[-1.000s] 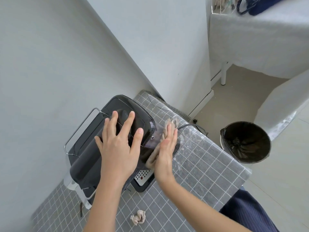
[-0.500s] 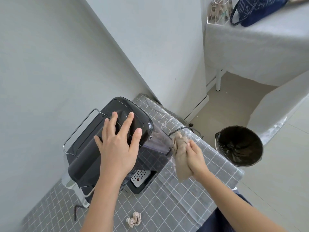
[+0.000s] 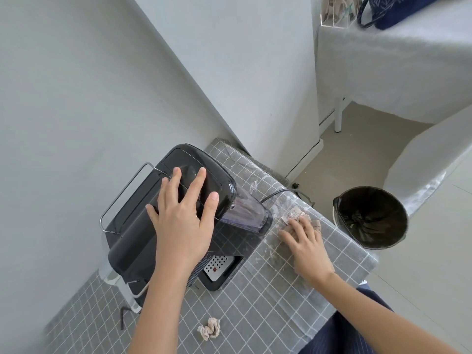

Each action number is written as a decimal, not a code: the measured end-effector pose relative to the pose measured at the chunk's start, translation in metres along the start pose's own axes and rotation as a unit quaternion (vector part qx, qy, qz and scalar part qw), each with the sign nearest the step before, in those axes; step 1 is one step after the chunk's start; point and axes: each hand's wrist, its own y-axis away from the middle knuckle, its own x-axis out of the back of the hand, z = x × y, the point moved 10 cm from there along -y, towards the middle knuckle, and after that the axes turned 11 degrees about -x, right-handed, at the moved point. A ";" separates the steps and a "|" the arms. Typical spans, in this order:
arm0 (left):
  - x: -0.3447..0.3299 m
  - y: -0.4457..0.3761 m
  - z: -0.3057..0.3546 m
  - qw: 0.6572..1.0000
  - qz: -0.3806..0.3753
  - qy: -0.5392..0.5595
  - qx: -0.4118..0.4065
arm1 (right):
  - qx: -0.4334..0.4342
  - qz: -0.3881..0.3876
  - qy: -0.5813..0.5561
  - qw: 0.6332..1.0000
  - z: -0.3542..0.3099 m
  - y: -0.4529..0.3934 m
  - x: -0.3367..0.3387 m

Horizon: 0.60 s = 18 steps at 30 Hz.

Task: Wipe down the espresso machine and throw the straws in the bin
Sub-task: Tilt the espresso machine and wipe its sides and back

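A black espresso machine point(image 3: 143, 226) stands on a table with a grey checked cloth point(image 3: 268, 302). My left hand point(image 3: 184, 221) lies flat on the machine's top, fingers spread. To the right of the machine, my right hand point(image 3: 306, 241) presses a beige wiping cloth point(image 3: 296, 215) flat on the tablecloth. A thin dark straw point(image 3: 122, 318) lies on the table by the machine's front left foot. The black-lined bin point(image 3: 370, 218) stands on the floor just past the table's right edge.
A crumpled beige wad point(image 3: 209, 328) lies on the table near me. The machine's power cord point(image 3: 283, 192) runs off the table's far edge. A wall point(image 3: 76, 98) stands close behind the machine. Another white-covered table point(image 3: 398, 67) with a blue bag point(image 3: 398, 11) is beyond.
My right hand took the cloth off the machine's side, swung it right, and brought it down onto the tablecloth. My left hand stayed on the machine's top.
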 end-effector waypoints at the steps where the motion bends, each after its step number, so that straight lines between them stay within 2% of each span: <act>1: 0.000 0.000 0.000 1.000 0.001 0.000 0.000 | -0.010 0.030 -0.066 0.997 0.002 -0.002 0.011; 2: 0.000 0.000 0.000 1.000 0.002 0.001 -0.002 | -0.039 0.066 -0.161 0.984 0.008 -0.003 0.029; 3: 0.000 0.000 0.001 1.000 0.003 0.001 -0.004 | -0.091 0.075 -0.290 0.950 0.016 -0.005 0.041; 5: 0.000 0.000 0.001 1.000 0.003 0.000 -0.004 | -0.200 0.091 -0.512 0.831 0.022 0.000 0.071; 7: -0.001 0.000 0.001 1.000 0.002 0.001 -0.002 | -0.200 0.092 -0.658 0.720 -0.010 0.004 0.105; 8: -0.001 0.001 0.001 1.000 0.003 0.004 -0.001 | -0.164 0.082 -0.706 0.684 -0.035 0.002 0.121; 9: 0.000 0.001 0.001 1.000 0.004 0.007 -0.001 | -0.130 0.071 -0.727 0.671 -0.060 -0.002 0.130; 10: 0.000 0.001 0.001 1.000 0.006 0.008 -0.001 | -0.103 0.072 -0.717 0.685 -0.084 -0.007 0.139; 12: 0.001 0.001 0.000 1.000 0.008 0.005 -0.001 | -0.097 0.106 -0.655 0.742 -0.109 -0.017 0.146; 13: 0.001 0.001 0.000 1.000 0.007 0.002 -0.002 | -0.114 0.133 -0.639 0.749 -0.107 -0.022 0.144; 15: 0.000 0.000 0.000 1.000 0.006 0.001 -0.001 | -0.147 0.140 -0.667 0.717 -0.095 -0.034 0.130; 17: -0.001 -0.001 0.000 1.000 0.005 0.001 0.000 | -0.190 0.101 -0.693 0.688 -0.082 -0.041 0.098; 18: -0.001 0.000 0.000 1.000 0.004 0.001 0.001 | -0.222 0.080 -0.688 0.687 -0.077 -0.041 0.083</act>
